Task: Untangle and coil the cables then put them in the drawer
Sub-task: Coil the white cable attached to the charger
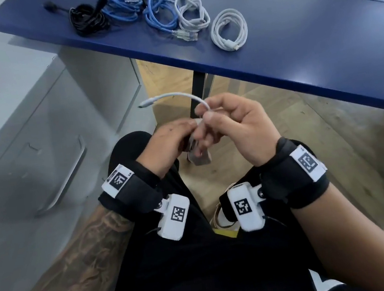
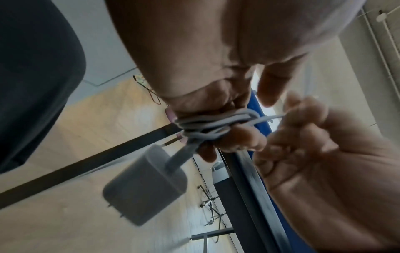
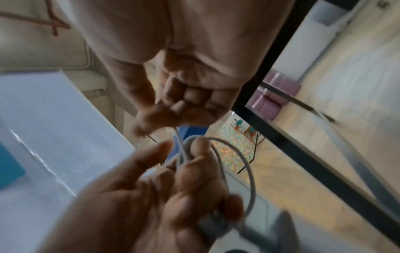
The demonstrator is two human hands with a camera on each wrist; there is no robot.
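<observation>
A white charger cable point(image 1: 175, 97) is held between both hands over my lap. My left hand point(image 1: 190, 128) grips its wound loops point(image 2: 216, 123), and the white adapter point(image 2: 147, 184) dangles below the fingers. My right hand point(image 1: 204, 116) pinches the cable's free end, whose plug point(image 1: 143, 104) sticks out to the left. In the right wrist view the cable point(image 3: 249, 164) loops round my left hand's fingers point(image 3: 194, 171). The grey drawer cabinet point(image 1: 41, 149) stands at my left with its drawers closed.
The blue table point(image 1: 294, 43) ahead carries a black cable bundle point(image 1: 89, 19), blue network cables point(image 1: 160, 16), a loosely tangled white cable point(image 1: 192, 14) and a neatly coiled white cable point(image 1: 228, 29). A black table leg point(image 1: 197, 91) stands just beyond my hands.
</observation>
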